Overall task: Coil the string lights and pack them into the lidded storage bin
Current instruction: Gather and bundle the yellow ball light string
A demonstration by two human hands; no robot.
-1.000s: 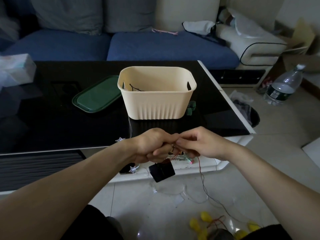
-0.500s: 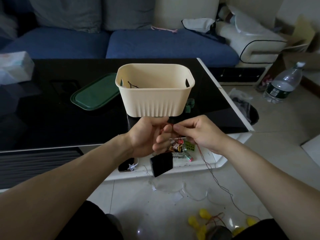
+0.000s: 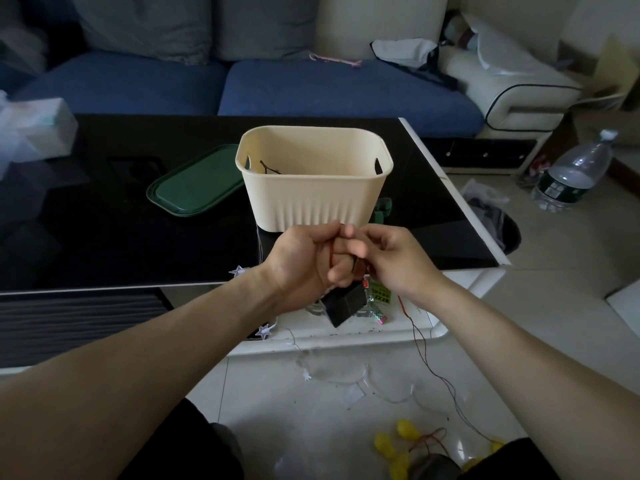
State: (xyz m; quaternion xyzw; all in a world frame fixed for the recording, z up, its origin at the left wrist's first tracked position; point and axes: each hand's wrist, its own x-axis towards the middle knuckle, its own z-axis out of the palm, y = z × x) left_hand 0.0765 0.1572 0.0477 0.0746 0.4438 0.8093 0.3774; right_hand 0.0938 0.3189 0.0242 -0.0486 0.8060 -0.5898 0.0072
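My left hand (image 3: 304, 263) grips a thin red-brown string-light wire wound around its fingers, with a black battery box (image 3: 344, 304) hanging just below it. My right hand (image 3: 388, 259) pinches the same wire (image 3: 420, 344) right next to the left fingers; the rest trails down to the floor toward yellow bulbs (image 3: 394, 448). The cream storage bin (image 3: 313, 199) stands open on the black table just beyond my hands, with a bit of dark wire inside. Its green lid (image 3: 194, 187) lies flat to the bin's left.
A second clear string with white star lights (image 3: 265, 330) lies over the table edge and floor. A green clip (image 3: 382, 209) sits right of the bin. A tissue pack (image 3: 33, 128) is far left, a water bottle (image 3: 571, 174) and a black bag on the floor right, a blue sofa behind.
Both hands rose from below the table edge up to just in front of the bin. The battery box came up with them, and the right hand shifted along the wire.
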